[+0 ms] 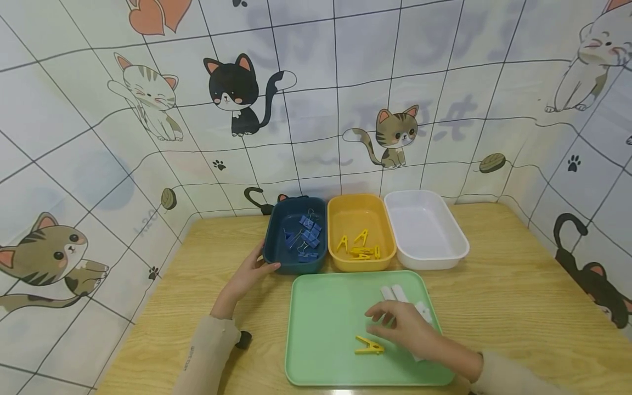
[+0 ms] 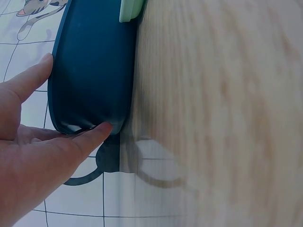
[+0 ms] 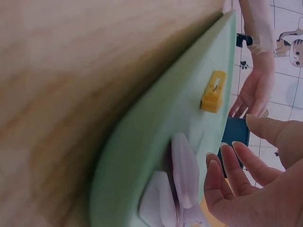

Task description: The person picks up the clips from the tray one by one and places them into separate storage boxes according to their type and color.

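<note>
My left hand touches the front left corner of a dark blue bin, its fingers extended along the wall. In the left wrist view, the thumb and fingertips rest on the bin's outside. Several blue binder clips lie inside it. Above the green tray hovers my right hand, fingers loosely bent and nothing between them. A yellow clip lies on the tray just below that hand. White clips are on the tray's right side, partly hidden by the hand; the right wrist view shows them closer.
A yellow bin with several yellow clips stands beside the blue one. To its right is a white bin. The bins sit against a wall covering printed with cats. Wooden tabletop extends around the tray.
</note>
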Demonstrator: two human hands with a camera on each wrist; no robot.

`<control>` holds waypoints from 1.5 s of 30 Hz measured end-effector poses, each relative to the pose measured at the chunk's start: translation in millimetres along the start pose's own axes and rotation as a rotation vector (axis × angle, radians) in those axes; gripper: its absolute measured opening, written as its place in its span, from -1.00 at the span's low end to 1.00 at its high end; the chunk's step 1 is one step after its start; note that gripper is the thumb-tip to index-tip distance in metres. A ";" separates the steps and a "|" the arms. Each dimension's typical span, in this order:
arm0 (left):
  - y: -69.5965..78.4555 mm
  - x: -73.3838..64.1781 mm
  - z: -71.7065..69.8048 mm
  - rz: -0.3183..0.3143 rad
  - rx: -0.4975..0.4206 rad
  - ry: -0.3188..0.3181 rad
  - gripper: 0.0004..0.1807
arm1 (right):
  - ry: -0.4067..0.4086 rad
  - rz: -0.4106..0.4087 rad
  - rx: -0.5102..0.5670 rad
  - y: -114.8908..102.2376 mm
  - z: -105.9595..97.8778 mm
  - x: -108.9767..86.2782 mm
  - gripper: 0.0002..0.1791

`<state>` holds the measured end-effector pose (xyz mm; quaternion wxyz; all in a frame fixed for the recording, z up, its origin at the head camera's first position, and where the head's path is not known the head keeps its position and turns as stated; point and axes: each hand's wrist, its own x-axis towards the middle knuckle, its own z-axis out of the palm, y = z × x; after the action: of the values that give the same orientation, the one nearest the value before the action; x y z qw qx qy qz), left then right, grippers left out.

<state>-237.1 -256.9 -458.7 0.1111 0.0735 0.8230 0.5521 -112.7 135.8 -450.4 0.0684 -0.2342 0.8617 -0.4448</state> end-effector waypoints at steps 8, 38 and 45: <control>1.4 -0.7 -0.1 -0.008 -0.006 -0.002 -0.02 | -0.044 -0.016 -0.011 4.8 7.7 -5.9 -0.60; 0.9 -0.4 0.0 0.001 -0.005 -0.005 -0.01 | -0.040 0.012 -0.013 7.7 17.6 -10.0 -0.76; 0.8 -0.1 0.5 0.007 0.007 -0.005 -0.02 | -0.041 0.021 -0.021 4.9 12.0 -4.0 -0.76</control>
<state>-236.9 -256.2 -458.2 0.1109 0.0781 0.8245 0.5493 -107.0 131.3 -461.9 0.0881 -0.2350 0.8671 -0.4302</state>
